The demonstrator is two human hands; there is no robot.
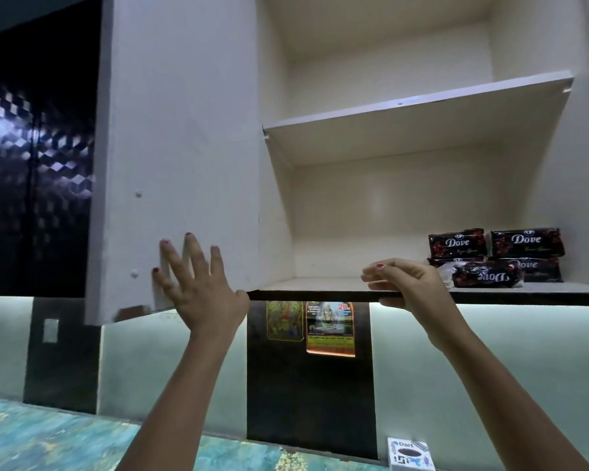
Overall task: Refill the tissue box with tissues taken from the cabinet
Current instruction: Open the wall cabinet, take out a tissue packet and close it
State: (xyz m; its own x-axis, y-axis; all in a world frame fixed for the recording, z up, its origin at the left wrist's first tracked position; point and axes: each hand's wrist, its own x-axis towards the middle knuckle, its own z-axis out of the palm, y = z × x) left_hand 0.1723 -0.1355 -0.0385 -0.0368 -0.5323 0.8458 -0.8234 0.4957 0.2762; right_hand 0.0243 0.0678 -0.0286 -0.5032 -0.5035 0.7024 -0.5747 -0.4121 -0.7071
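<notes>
Head view: the left hand (pixel 201 287) lies flat on the matte white cabinet door (pixel 177 147), fingers (pixel 194 251) spread, holding it open. The right hand (pixel 405 283) curls loosely over the lower shelf (pixel 320 283) edge, gripping nothing. The glossy dark tissue packs (pixel 493 258) are stacked far right; best slide right and pinch the crinkly near pack. No tissue box is identifiable.

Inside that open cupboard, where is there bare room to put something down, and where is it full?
The lower shelf is bare from its left wall to the right hand curled over its front edge. Its right end is crowded with stacked black Dove packets. The upper white shelf shows nothing on it, seen from below. The left hand rests flat on the open white door.
</notes>
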